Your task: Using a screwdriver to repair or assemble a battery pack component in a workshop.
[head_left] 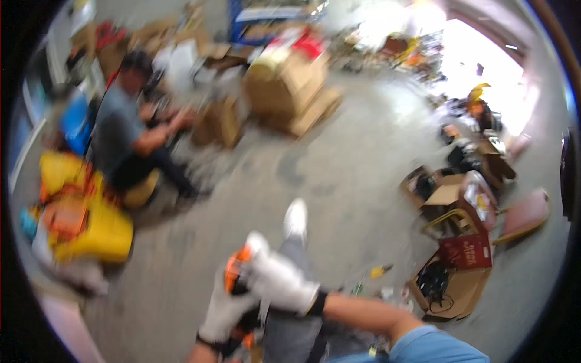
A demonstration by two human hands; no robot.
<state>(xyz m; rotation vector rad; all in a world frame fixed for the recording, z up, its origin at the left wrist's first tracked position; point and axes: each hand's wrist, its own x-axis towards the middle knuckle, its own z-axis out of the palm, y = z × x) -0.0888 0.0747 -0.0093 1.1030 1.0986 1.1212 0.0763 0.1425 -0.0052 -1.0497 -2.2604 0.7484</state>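
Both hands wear white gloves with dark cuffs and meet in front of my lap. My left hand (225,310) wraps round an orange and black object (235,270) from below and the left. Over its right side lies my right hand (279,282), fingers bent against it. Motion smears the object and the gloves cover much of it, so its exact kind cannot be made out. More black and orange shows just below, between my left wrist and my grey trouser leg.
On the left a person (124,115) sits handling something, near a yellow bin (100,233). Cardboard boxes (284,88) stand ahead. To the right are a chair (523,218), an open carton (460,290) with black cables, and a small yellow item (379,271) on the concrete floor (363,181).
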